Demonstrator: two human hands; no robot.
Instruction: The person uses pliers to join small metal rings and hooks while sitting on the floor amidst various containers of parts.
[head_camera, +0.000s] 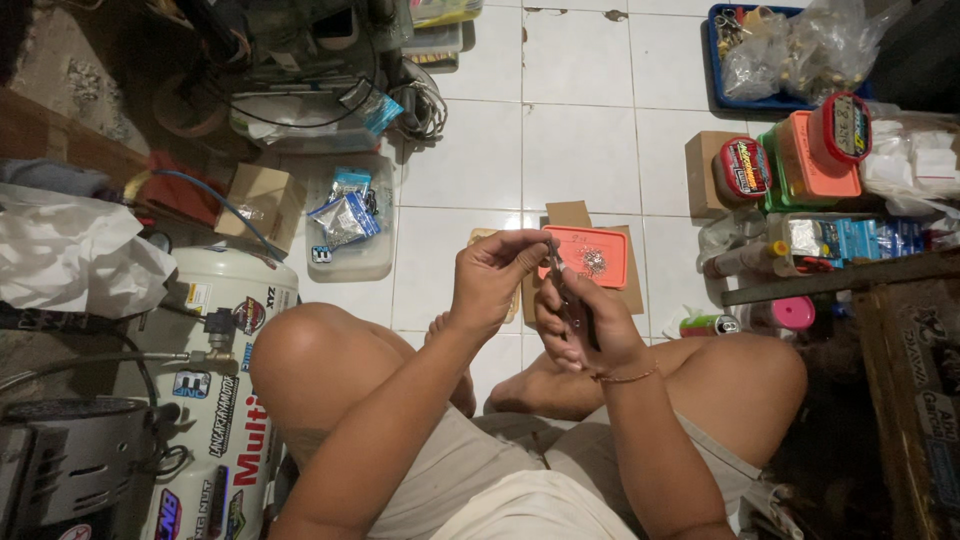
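I sit cross-legged on a white tiled floor. My left hand (495, 280) is raised in front of me, fingertips pinched together on a tiny part too small to identify. My right hand (580, 325) grips a slim dark tool (562, 285), its tip pointing up toward my left fingertips. The two hands almost touch. Just beyond them, an orange lid (592, 255) lies on a piece of cardboard (570, 213) and holds a small heap of tiny metal parts.
A white air compressor tank (225, 400) lies by my left knee. A clear tub (350, 225) with small bags stands ahead left. Orange and green containers (815, 160), a blue tray (760, 60) of bagged parts and a wooden bench (900, 390) crowd the right.
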